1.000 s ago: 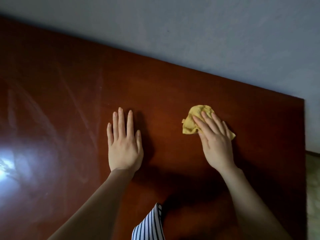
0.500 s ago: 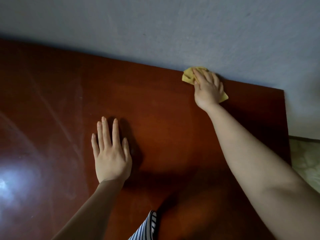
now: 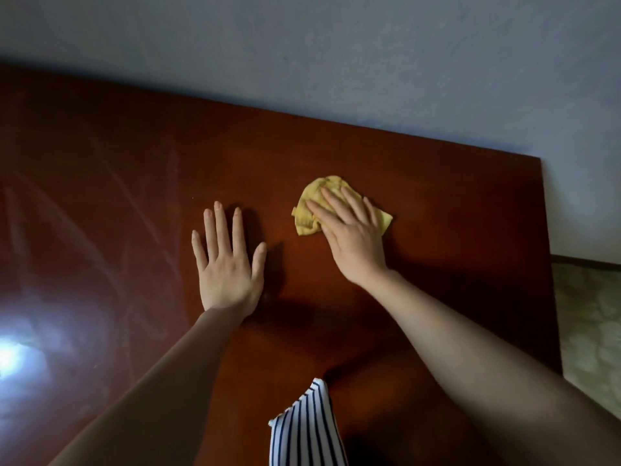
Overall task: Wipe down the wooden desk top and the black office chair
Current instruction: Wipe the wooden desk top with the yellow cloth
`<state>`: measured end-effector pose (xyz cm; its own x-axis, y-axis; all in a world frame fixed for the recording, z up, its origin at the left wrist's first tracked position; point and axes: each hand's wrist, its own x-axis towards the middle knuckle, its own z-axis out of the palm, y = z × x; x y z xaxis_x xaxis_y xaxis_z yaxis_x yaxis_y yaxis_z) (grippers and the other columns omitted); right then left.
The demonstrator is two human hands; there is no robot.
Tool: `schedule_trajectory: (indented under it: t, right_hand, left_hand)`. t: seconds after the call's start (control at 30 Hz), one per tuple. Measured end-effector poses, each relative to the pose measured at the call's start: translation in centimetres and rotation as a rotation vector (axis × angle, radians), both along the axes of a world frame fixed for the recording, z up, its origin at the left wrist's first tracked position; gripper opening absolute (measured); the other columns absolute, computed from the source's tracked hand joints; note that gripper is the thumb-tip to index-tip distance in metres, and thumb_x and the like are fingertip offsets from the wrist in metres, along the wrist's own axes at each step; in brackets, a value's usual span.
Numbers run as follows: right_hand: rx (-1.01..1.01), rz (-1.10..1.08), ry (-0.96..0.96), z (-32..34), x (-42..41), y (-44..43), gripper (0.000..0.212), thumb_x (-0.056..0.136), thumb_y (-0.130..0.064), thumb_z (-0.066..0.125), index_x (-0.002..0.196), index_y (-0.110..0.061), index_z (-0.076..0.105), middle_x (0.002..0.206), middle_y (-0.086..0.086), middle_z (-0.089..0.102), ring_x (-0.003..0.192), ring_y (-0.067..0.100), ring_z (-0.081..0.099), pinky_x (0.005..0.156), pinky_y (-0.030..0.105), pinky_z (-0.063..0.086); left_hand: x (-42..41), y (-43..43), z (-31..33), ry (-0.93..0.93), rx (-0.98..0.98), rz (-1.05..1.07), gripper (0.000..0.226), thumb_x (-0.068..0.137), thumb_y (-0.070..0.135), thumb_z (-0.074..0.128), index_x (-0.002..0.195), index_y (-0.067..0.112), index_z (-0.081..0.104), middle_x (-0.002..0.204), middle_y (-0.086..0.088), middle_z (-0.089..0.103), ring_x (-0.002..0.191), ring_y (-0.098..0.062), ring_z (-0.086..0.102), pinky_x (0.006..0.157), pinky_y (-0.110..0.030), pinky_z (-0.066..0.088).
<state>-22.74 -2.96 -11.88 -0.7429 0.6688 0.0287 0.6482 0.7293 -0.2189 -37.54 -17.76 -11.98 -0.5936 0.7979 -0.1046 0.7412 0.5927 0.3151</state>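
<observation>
A dark red-brown wooden desk top [image 3: 117, 196] fills most of the view. My right hand [image 3: 353, 237] presses flat on a crumpled yellow cloth [image 3: 307, 213] in the middle right of the desk, its fingers spread over the cloth. My left hand [image 3: 228, 264] lies palm down on the bare wood just left of it, fingers apart, holding nothing. The black office chair is out of view.
A pale grey wall [image 3: 369, 62] runs along the desk's far edge. The desk's right edge [image 3: 551, 264] drops to a patterned floor [image 3: 591, 317]. A bright light reflection [image 3: 10, 358] shines at the left. A striped garment [image 3: 302, 428] hangs at the bottom.
My right hand has pulled the yellow cloth back from the desk's far edge by the wall toward the middle. My left hand has stayed flat on the desk.
</observation>
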Motion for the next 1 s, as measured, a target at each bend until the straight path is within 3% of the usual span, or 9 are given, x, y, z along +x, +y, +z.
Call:
schedule_trajectory:
  t: [0.13,0.27,0.37,0.47,0.63,0.83,1.0]
  right_hand:
    - [0.000,0.035,0.033,0.3,3.2,-4.6,0.041,0.094,-0.025,0.054,0.134,-0.033,0.052,0.143,-0.005,0.048,0.136,0.026,0.038,0.110,0.050,0.027]
    - [-0.018,0.128,0.021,0.2,7.2,-8.6,0.040,0.097,-0.027,0.045,0.136,-0.035,0.049,0.144,-0.008,0.045,0.138,0.022,0.034,0.111,0.047,0.026]
    - [-0.013,0.298,0.015,-0.4,11.1,-10.6,0.039,0.099,-0.029,0.038,0.138,-0.035,0.045,0.146,-0.007,0.043,0.140,0.022,0.031,0.113,0.046,0.022]
    - [0.013,0.500,-0.016,-0.9,15.2,-11.1,0.044,0.094,-0.025,0.047,0.137,-0.036,0.044,0.148,-0.009,0.038,0.142,0.020,0.025,0.114,0.044,0.020]
    - [-0.016,0.766,-0.102,-0.1,19.5,-6.4,0.044,0.095,-0.027,0.047,0.138,-0.037,0.042,0.148,-0.012,0.038,0.143,0.014,0.023,0.116,0.040,0.020]
    - [0.008,0.497,-0.121,0.9,18.4,2.3,0.044,0.091,-0.014,0.051,0.133,-0.028,0.053,0.142,-0.001,0.048,0.135,0.024,0.039,0.108,0.046,0.032]
    - [-0.076,0.140,-0.025,0.6,14.2,8.0,0.040,0.099,-0.019,0.046,0.138,-0.026,0.047,0.147,0.000,0.041,0.140,0.024,0.030,0.112,0.046,0.022]
  left_hand:
    - [-0.5,-0.6,0.6,-0.069,-0.068,-0.112,0.082,0.083,0.072,0.003,0.147,0.024,-0.016,0.150,0.001,-0.031,0.139,-0.017,-0.032,0.113,-0.039,-0.021]
    - [0.3,-1.2,1.2,0.026,-0.203,-0.302,0.102,0.070,0.088,0.003,0.144,0.024,-0.026,0.149,-0.001,-0.038,0.136,-0.019,-0.037,0.112,-0.049,-0.019]
    - [2.4,-1.4,1.7,0.009,-0.266,-0.417,0.124,0.054,0.098,0.011,0.145,0.021,-0.027,0.148,-0.004,-0.041,0.135,-0.023,-0.039,0.109,-0.055,-0.020]
    - [5.0,-0.8,2.0,-0.010,-0.360,-0.494,0.139,0.044,0.100,0.027,0.143,0.022,-0.029,0.147,-0.009,-0.041,0.135,-0.032,-0.038,0.104,-0.061,-0.020]
    - [7.0,0.7,2.5,0.089,-0.538,-0.500,0.151,0.043,0.093,0.052,0.139,0.018,-0.036,0.147,-0.024,-0.036,0.135,-0.047,-0.030,0.103,-0.066,-0.016]
    - [7.6,1.3,3.0,0.167,-0.608,-0.508,0.154,0.044,0.091,0.054,0.136,0.010,-0.038,0.147,-0.032,-0.029,0.136,-0.053,-0.017,0.106,-0.067,-0.006]
    - [8.0,1.6,2.9,0.179,-0.618,-0.503,0.155,0.043,0.090,0.055,0.131,0.006,-0.041,0.146,-0.035,-0.025,0.136,-0.056,-0.014,0.107,-0.067,-0.002]
